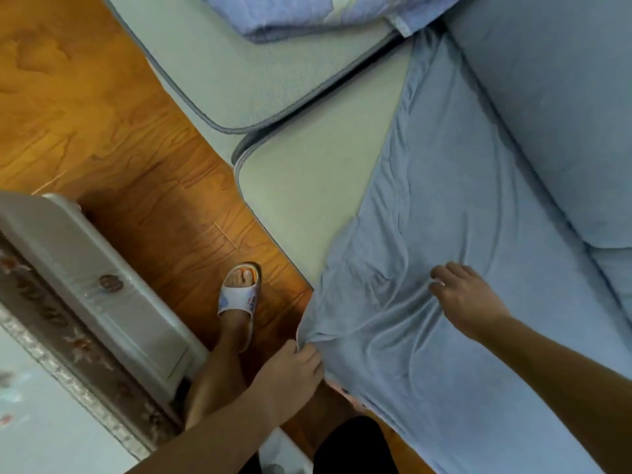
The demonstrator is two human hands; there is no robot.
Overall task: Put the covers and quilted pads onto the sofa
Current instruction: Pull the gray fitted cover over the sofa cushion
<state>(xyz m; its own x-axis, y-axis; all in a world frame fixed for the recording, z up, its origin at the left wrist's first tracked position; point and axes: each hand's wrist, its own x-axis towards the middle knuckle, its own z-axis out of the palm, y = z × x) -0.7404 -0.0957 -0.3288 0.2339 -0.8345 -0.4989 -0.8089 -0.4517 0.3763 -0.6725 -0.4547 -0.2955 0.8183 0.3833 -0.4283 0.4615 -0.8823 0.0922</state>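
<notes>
A thin, light blue fabric cover (444,234) lies spread in soft wrinkles over the seat of a pale grey-green sofa (307,186), running along the base of the blue back cushion (547,114) at the right. Its near edge hangs over the front of the seat toward the floor, while a strip of bare seat cushion shows along its left side.

The person's left hand (290,374) grips a bunched corner of the cover at the front edge of the seat, fingers curled round the gathered cloth, with creases fanning out from that spot. The right hand (465,295) rests on top of the cover further in on the seat, fingers bent and their tips gathering a small fold of the cloth; whether it truly pinches the fabric or only presses on it cannot be told for certain.

At the top of the view a folded blue quilted pad (307,15) lies on the neighbouring seat cushion, apart from both hands.

On the orange-brown wooden floor (102,114) stands the person's foot in a white slipper (239,295), beside a white low table (102,278) with a patterned runner along its top.
</notes>
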